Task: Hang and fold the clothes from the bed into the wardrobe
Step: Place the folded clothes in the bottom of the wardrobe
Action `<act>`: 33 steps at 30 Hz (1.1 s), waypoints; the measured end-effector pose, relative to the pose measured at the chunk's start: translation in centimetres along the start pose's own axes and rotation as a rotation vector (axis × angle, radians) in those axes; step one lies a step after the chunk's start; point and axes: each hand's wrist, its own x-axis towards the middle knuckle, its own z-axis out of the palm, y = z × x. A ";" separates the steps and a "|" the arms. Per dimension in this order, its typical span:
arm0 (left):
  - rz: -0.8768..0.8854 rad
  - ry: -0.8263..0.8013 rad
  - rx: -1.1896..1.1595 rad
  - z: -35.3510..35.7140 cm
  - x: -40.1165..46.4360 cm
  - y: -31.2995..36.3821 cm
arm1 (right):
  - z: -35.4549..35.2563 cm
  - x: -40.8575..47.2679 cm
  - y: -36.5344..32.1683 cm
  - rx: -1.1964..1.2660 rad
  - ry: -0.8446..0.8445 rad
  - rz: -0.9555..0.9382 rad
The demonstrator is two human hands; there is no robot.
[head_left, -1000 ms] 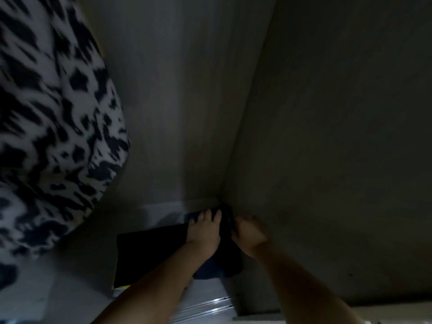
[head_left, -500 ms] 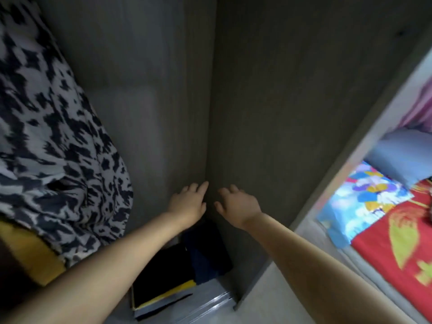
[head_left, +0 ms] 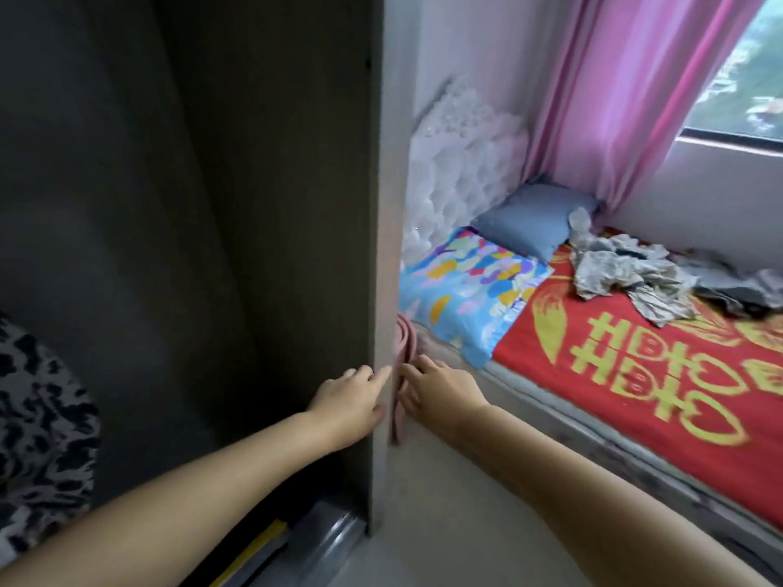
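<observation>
My left hand (head_left: 349,402) is in front of the dark wardrobe (head_left: 212,205), just inside its right side panel (head_left: 387,247), fingers stretched out and holding nothing. My right hand (head_left: 440,389) is just past that panel's edge, fingers relaxed and empty, near a pink strap (head_left: 402,366) hanging beside the panel. On the bed (head_left: 656,374), with its red and yellow cover, a crumpled grey patterned garment (head_left: 627,277) lies near the window wall, and a darker grey garment (head_left: 737,286) lies to its right. A black-and-white spotted garment (head_left: 38,417) hangs at the wardrobe's left.
A blue patterned pillow (head_left: 466,290) and a grey-blue pillow (head_left: 534,218) lie at the head of the bed. Pink curtains (head_left: 627,86) hang by the window (head_left: 741,65). A metal sliding track (head_left: 326,540) runs along the wardrobe's bottom. Grey floor (head_left: 445,502) lies between wardrobe and bed.
Both hands let go of the dark folded clothes on the wardrobe floor and rose. My view has swung right, out of the wardrobe toward the bed.
</observation>
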 end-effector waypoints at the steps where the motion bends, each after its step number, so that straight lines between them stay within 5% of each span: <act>1: 0.040 0.006 0.004 0.0 1.1 1.8 | -0.3 -1.4 2.0 0.004 0.009 0.051; 16: 0.513 -0.044 -0.058 4.0 14.9 41.6 | -0.4 -27.9 35.1 -0.031 -0.066 0.647; 26: 0.646 -0.138 -0.061 7.0 24.5 53.8 | 2.7 -34.3 48.6 0.048 -0.224 0.853; 33: 0.709 -0.154 -0.033 7.1 36.8 62.2 | 1.9 -32.9 61.8 0.045 -0.184 0.962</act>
